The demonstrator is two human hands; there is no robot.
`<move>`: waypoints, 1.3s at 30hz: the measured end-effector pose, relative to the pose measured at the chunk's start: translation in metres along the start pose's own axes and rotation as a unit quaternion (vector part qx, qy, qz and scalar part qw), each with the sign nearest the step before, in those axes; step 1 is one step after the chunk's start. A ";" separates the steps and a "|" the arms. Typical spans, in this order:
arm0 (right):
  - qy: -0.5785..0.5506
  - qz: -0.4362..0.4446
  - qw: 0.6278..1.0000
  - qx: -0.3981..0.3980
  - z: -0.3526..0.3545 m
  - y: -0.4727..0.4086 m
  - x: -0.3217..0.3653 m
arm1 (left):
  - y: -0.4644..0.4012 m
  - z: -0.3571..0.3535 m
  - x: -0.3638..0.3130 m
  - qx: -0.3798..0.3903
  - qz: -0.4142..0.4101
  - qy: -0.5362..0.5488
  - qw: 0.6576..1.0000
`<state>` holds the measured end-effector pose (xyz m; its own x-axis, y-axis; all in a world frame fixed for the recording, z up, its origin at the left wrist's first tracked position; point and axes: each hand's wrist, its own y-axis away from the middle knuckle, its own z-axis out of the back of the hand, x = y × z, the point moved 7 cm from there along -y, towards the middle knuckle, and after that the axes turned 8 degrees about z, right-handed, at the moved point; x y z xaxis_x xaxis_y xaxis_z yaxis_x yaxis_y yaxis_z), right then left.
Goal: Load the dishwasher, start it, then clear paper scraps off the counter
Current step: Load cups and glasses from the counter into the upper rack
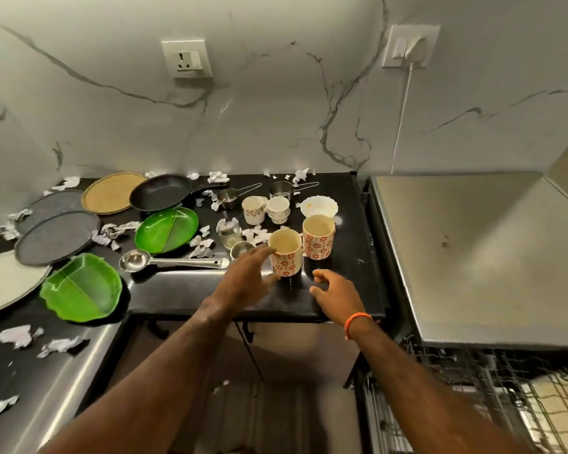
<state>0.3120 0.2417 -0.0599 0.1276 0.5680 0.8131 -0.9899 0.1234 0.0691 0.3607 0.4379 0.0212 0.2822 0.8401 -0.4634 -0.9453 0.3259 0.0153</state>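
Mugs (286, 255) (318, 236) stand side by side near the tabletop's (358, 257) front edge, amid paper scraps (200, 245). Left hand (248, 276) touches the nearer mug, its grip spread. Right hand (336, 294) hovers just beside, fingers loose and holding nothing.

Soft, fairly dim indoor light falls from above, leaving pale glare patches on the glossy black worktop (341, 290) near its front edge. Shadows are faint. Wide-angle distortion bends the edges, and the hands look slightly motion-blurred.
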 end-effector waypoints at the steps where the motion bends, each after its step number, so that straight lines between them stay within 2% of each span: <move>1: -0.002 -0.001 1.000 0.001 -0.001 -0.003 0.002 | -0.012 0.002 0.000 -0.004 -0.007 -0.001 1.000; 5: 0.012 -0.032 0.999 -0.002 -0.002 -0.013 -0.001 | -0.065 -0.003 -0.002 0.036 -0.038 -0.028 0.998; 9: 0.012 -0.066 0.998 -0.024 0.001 -0.017 -0.004 | -0.106 -0.022 -0.006 0.126 -0.070 -0.062 0.988; 12: 0.002 -0.086 0.995 -0.045 0.003 -0.017 -0.003 | -0.121 -0.027 -0.008 0.146 -0.104 -0.077 0.981; 14: -0.023 -0.100 0.993 -0.060 0.002 -0.015 -0.001 | -0.125 -0.028 -0.014 0.158 -0.134 -0.074 0.975; 16: -0.095 -0.128 0.985 -0.070 -0.004 -0.009 -0.001 | -0.122 -0.028 -0.027 0.182 -0.168 -0.060 0.967; 21: -0.336 -0.147 0.924 -0.107 -0.018 0.029 -0.010 | -0.102 -0.045 -0.069 0.273 -0.240 -0.011 0.931; 25: -0.462 -0.143 0.859 -0.166 -0.008 0.084 -0.024 | -0.078 -0.076 -0.114 0.356 -0.242 0.113 0.895; 27: -0.541 -0.136 0.798 -0.230 0.004 0.122 -0.037 | -0.053 -0.100 -0.141 0.436 -0.216 0.197 0.851; 29: -0.589 -0.128 0.740 -0.298 0.020 0.163 -0.051 | -0.020 -0.126 -0.166 0.520 -0.165 0.277 0.791; 32: -0.600 -0.138 0.693 -0.375 0.038 0.222 -0.070 | 0.026 -0.160 -0.197 0.596 -0.115 0.337 0.720; 34: -0.585 -0.151 0.679 -0.417 0.049 0.261 -0.086 | 0.055 -0.188 -0.217 0.630 -0.100 0.325 0.698; 36: -0.553 -0.174 0.669 -0.465 0.058 0.302 -0.107 | 0.082 -0.218 -0.237 0.644 -0.110 0.293 0.698; 39: -0.473 -0.240 0.664 -0.527 0.067 0.359 -0.146 | 0.119 -0.261 -0.268 0.618 -0.207 0.210 0.729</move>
<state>-0.0661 0.1486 -0.1151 -0.1765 -0.4461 0.8774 -0.1929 0.8898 0.4136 0.1296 0.1380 -0.0841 0.1809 0.4366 -0.8813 0.1488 0.8736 0.4634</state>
